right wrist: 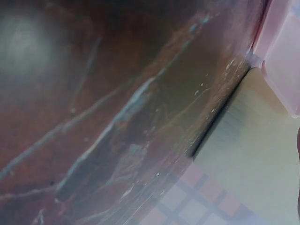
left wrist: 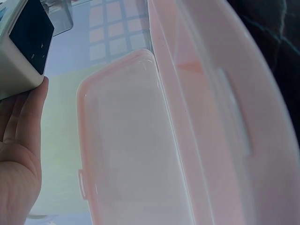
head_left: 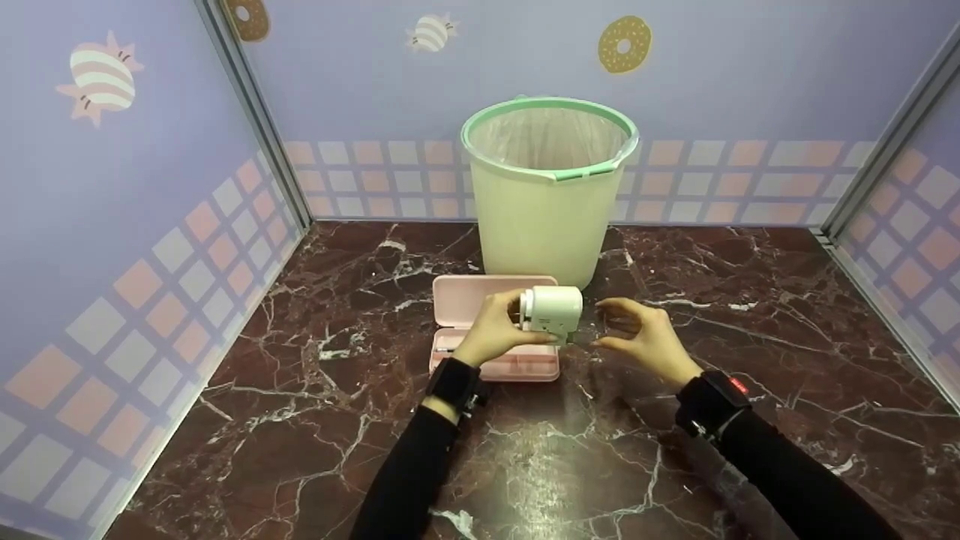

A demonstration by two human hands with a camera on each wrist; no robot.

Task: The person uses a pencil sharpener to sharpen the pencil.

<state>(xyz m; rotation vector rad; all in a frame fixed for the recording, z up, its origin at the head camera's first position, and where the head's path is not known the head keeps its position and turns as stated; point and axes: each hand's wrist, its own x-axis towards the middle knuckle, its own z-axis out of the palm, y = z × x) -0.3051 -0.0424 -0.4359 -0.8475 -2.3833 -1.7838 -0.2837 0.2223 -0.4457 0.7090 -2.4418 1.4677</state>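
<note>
My left hand (head_left: 499, 330) grips a white pencil sharpener (head_left: 555, 309) above the pink pencil case (head_left: 495, 296), fingers on one side and thumb below. In the left wrist view, the sharpener (left wrist: 21, 51) shows a dark panel with small marks, and the fingers (left wrist: 30, 112) support it. To its right, my right hand (head_left: 645, 334) has curved fingers and thumb around a clear plastic box, which is faint in the head view. That clear box (left wrist: 61, 18) appears beside the sharpener in the left wrist view. The pencil case lies open, a thin dark item inside.
Behind the pencil case stands a pale green bin (head_left: 544, 217) with a green rim and a clear liner. The dark marble tabletop (head_left: 315, 435) is bounded by patterned panels (head_left: 375, 82) at the back and sides.
</note>
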